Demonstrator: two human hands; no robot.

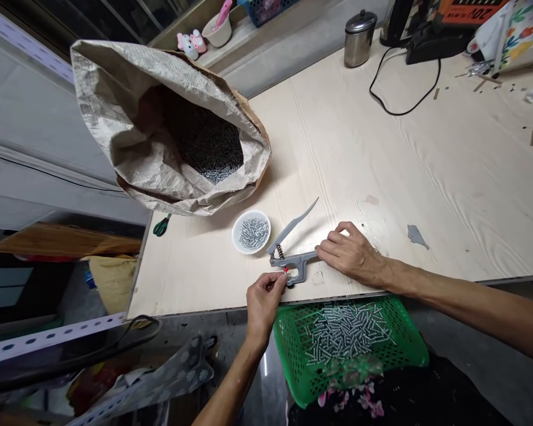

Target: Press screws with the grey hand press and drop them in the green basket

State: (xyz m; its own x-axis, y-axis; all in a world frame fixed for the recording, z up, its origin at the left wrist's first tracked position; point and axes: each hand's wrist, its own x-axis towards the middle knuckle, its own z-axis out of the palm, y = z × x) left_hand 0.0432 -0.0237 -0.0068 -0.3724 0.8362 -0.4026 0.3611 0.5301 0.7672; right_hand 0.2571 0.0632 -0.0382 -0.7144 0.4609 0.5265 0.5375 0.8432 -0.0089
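Observation:
Grey snap pliers lie on the table near its front edge, their handles spread apart, with a coiled spring and a small red tip at the jaw. My right hand is closed on the end of the lower handle. At the jaw, the thumb and forefinger of my left hand are pinched together just by the red tip; whatever is between them is too small to make out. Just behind the pliers stands a white bowl of small silvery metal pieces. A green basket below the table edge holds many longer ridged metal pieces.
A large open woven sack with dark metal pieces inside stands at the back left. Green-handled scissors lie near the left edge. Farther back are a metal canister and a black cable. A grey scrap lies at right.

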